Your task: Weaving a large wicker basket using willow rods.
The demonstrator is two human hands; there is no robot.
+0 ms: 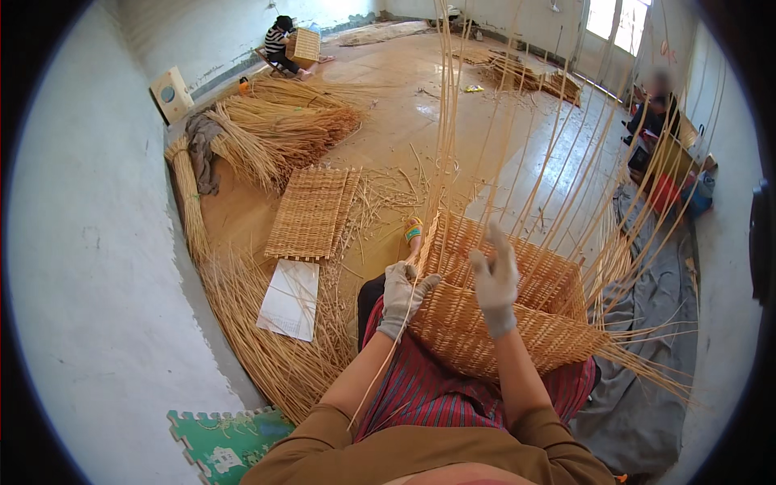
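Note:
A half-woven wicker basket (477, 335) rests on my lap, tilted, with long upright stakes rising from its rim. My left hand (404, 297), in a pale work glove, is closed at the basket's left corner. A long wicker strand (377, 378) runs from its fingers down along my left forearm. In front of the basket's near wall, my right hand (495, 281), also gloved, is raised with its fingers stretched upward and apart. Nothing shows in it, and its fingertips are slightly blurred. Loose strand ends (647, 368) stick out from the basket's right corner.
Woven panels (311, 212) lie on the floor to the left, above a white board (289, 299). Big wicker bundles (283, 129) are heaped farther back. One person (283, 44) sits at the far left with a basket, another (659, 113) at the right. Grey cloth (638, 404) covers the right floor.

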